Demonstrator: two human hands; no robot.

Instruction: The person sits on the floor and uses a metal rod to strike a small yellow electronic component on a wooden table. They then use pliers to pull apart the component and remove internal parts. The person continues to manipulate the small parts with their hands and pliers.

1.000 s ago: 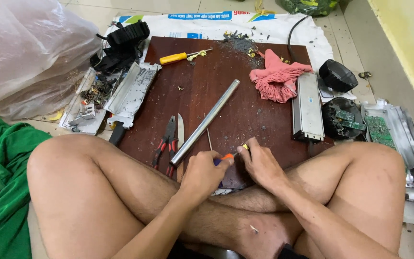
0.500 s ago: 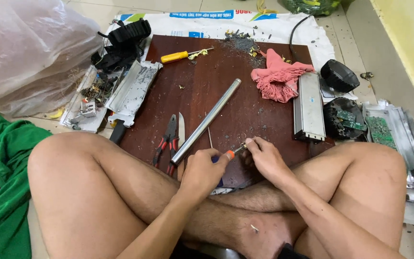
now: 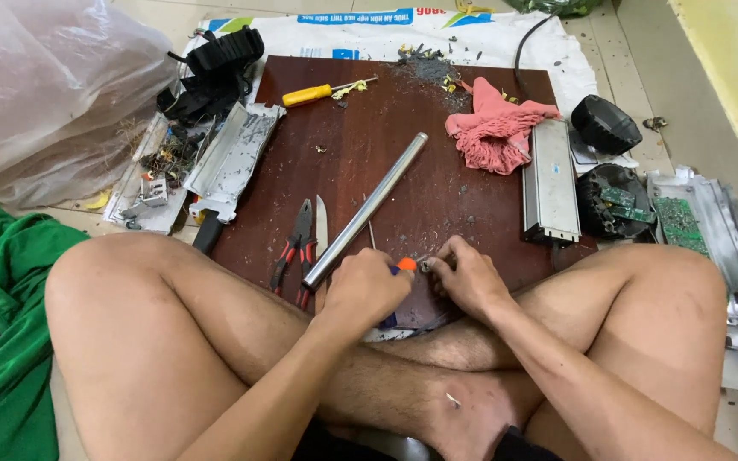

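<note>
I sit cross-legged at a dark red wooden board point(image 3: 403, 154). My left hand point(image 3: 367, 288) grips an orange-and-blue-handled screwdriver point(image 3: 403, 266) near the board's front edge. My right hand point(image 3: 470, 277) pinches a small metal part point(image 3: 426, 265) at the tool's tip. Both hands nearly touch, just right of a long metal tube point(image 3: 365, 209) lying diagonally across the board.
Red-handled pliers point(image 3: 294, 249) and a knife point(image 3: 321, 230) lie left of the tube. A yellow screwdriver point(image 3: 318, 92), pink rag point(image 3: 495, 128), silver metal casing point(image 3: 551, 181), circuit boards point(image 3: 678, 220), black parts point(image 3: 215, 64), a plastic bag point(image 3: 40, 85) and green cloth point(image 3: 2, 341) surround the board.
The two hands have drawn closer together over the small part. The screwdriver tip now meets the piece held by the right fingers.
</note>
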